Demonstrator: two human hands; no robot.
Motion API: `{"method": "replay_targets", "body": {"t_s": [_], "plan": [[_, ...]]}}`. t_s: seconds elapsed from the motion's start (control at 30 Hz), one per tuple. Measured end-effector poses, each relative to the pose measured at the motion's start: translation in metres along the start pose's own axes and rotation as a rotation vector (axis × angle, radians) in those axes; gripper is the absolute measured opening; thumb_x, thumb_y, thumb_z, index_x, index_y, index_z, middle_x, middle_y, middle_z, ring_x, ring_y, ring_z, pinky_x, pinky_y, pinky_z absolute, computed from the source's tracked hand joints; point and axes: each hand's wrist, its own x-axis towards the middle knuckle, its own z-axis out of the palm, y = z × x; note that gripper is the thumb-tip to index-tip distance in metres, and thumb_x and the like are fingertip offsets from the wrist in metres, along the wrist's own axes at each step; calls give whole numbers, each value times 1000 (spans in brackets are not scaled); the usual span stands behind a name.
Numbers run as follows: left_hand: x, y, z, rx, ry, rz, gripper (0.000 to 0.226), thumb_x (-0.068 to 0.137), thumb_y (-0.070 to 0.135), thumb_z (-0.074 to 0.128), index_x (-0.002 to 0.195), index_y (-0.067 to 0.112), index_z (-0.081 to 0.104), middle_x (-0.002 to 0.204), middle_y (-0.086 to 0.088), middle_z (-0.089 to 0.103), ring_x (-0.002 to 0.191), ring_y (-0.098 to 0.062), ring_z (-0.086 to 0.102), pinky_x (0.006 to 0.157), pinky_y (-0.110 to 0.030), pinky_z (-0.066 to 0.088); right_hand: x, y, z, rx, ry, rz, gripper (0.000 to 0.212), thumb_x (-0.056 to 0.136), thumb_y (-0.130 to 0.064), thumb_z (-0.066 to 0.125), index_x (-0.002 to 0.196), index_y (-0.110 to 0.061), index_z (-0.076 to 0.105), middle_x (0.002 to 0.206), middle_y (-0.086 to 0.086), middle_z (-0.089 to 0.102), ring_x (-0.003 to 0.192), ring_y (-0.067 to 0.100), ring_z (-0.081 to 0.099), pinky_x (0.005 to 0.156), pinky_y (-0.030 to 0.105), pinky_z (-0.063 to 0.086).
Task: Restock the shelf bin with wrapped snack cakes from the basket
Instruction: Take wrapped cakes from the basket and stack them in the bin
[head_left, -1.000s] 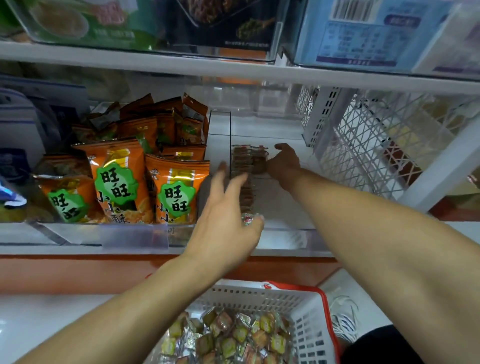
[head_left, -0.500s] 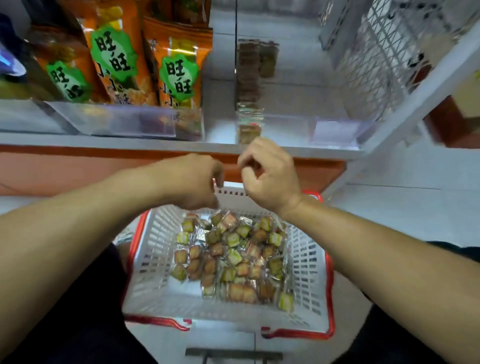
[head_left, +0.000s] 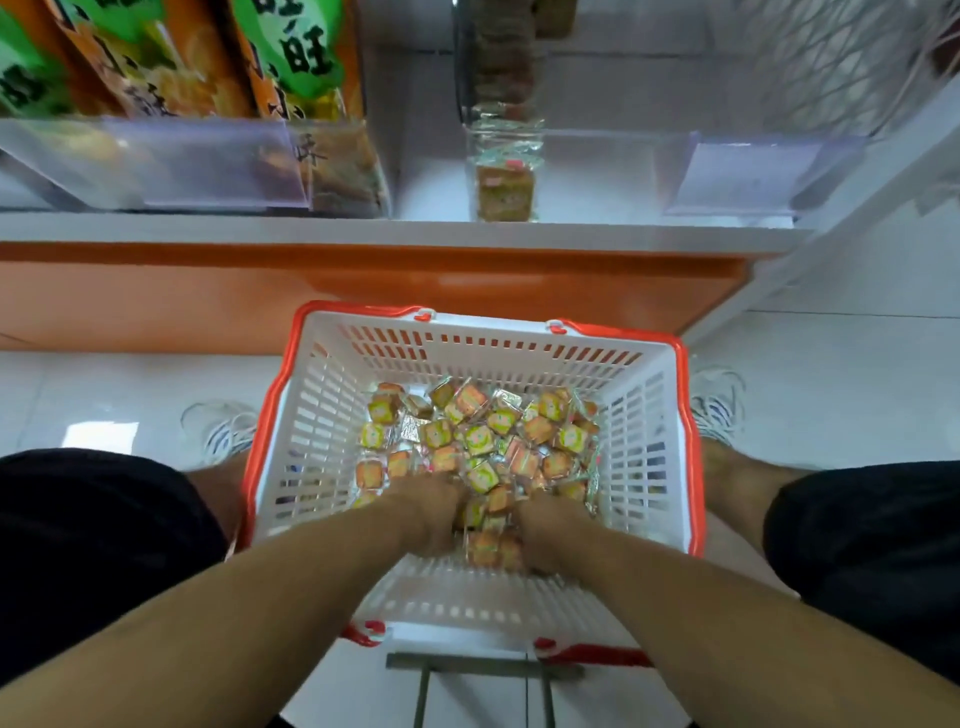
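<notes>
White plastic walls and a red rim make up the one basket (head_left: 644, 447) on the floor between my two knees. Dozens of wrapped snack cakes (head_left: 480, 439) lie piled in it, too many to count. My left hand (head_left: 428, 512) and right hand (head_left: 550, 535) are both dug into the pile; I cannot tell if either grip is clamped on cakes. Bare basket floor shows at the left. Up in the shelf bin (head_left: 613, 171), one row of cakes stands, with room to its right.

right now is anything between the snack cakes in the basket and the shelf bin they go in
Nothing visible blocks the way. The shelf bin sits above the basket, open on top behind its low clear front lip; both hands are already in the snack cakes.
</notes>
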Motion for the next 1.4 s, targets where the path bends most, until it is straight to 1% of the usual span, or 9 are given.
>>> {"method": "replay_targets", "body": {"t_s": [0.17,0.4,0.6,0.77,0.93,1.07,1.17,1.3,1.4], "plan": [[30,22,19,-21,118,6,68,79,64,65,136,29,51,133,-5,57,122,-27,54,99,-40,45,14,0,15,22,64,118,53,96,-29,57,145,-14,43,142,16,46,128,33,48,101,43,45],[44,41,45,-156,70,-20,65,89,34,71,145,27,37,133,-8,56,112,-30,63,87,-39,51,17,15,9,190,3,0,26,92,-24,65,114,-11,68,114,12,65,105,29,65,88,36,56],[43,38,33,-246,36,-56,57,89,32,67,140,20,47,130,-8,61,112,-31,65,93,-39,55,12,13,-5,225,-44,-30,41,88,-26,69,127,-15,60,120,13,64,112,32,62,95,38,50],[30,24,-3,-472,-122,-90,31,80,30,79,104,11,76,96,-5,74,85,-19,67,80,-34,55,-6,13,-58,129,-76,-39,48,84,-9,72,129,-7,56,113,12,59,99,27,59,80,33,50],[-7,-3,-77,-959,-30,-118,16,75,17,87,74,6,75,69,-9,63,62,-22,59,64,-31,54,-40,24,-156,33,-87,-98,37,88,-13,73,125,-8,67,122,11,69,97,23,65,73,25,51],[-46,-13,-133,-1170,-25,-60,14,83,0,79,94,-7,76,90,-22,72,63,-22,69,54,-24,58,-91,27,-221,-66,63,-82,42,85,-9,75,126,-10,66,93,2,67,72,18,59,40,11,36],[-81,-13,-173,-1119,-21,10,13,87,0,73,98,-5,75,83,-19,74,58,-20,72,50,-26,58,-125,32,-260,-3,153,-122,49,78,-7,82,123,-14,67,110,1,72,74,13,59,43,13,38],[-130,-14,-218,-952,137,50,8,89,5,71,95,7,75,91,-18,76,68,-19,73,48,-21,48,-173,31,-299,68,269,-184,58,66,-24,93,117,-27,67,99,-9,64,89,13,59,62,19,40],[-158,-7,-239,-1119,224,155,15,91,-4,65,99,9,66,89,-19,73,75,-25,76,55,-29,58,-199,31,-319,149,358,-261,53,66,-24,93,112,-35,68,95,-17,62,91,9,63,73,21,49]]}}
